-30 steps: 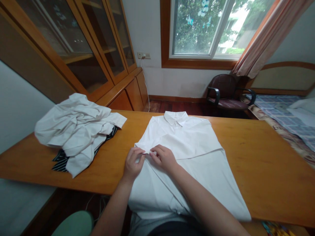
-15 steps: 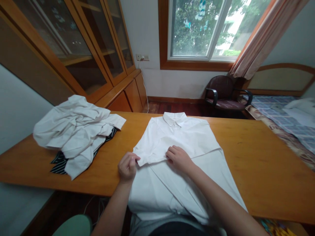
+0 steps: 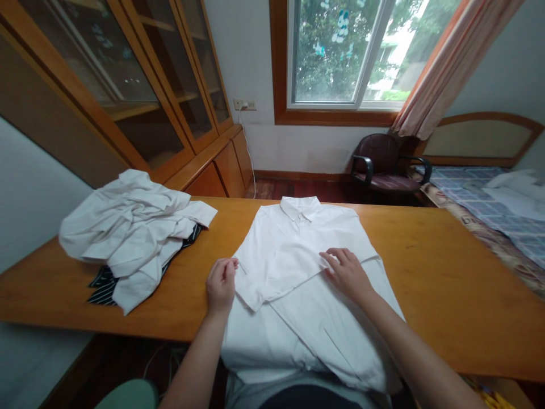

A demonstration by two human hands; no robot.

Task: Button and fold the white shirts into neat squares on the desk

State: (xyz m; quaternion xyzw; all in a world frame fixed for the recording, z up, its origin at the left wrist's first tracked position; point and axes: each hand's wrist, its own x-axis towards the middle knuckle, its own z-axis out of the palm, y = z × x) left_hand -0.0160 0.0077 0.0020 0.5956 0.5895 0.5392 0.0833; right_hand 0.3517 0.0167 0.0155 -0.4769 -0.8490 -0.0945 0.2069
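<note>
Over the link I see the white shirt (image 3: 289, 244), softly creased, toward six o'clock, its collar (image 3: 310, 211) at twelve. At its nine-o'clock edge my left hand (image 3: 221, 286) curls, pinch unclear; my right hand (image 3: 347, 275) keeps fingers apart.

So there's a glass-doored brown wooden cabinet (image 3: 158, 76) on the left, a plain pale wall (image 3: 298, 147), dark reddish floor (image 3: 298, 186), daylight through a wood-framed two-pane window (image 3: 332, 62), pink curtain (image 3: 451, 74), and a maroon black-armed chair (image 3: 380, 152) near a blue-plaid-covered bed (image 3: 477, 190).
</note>
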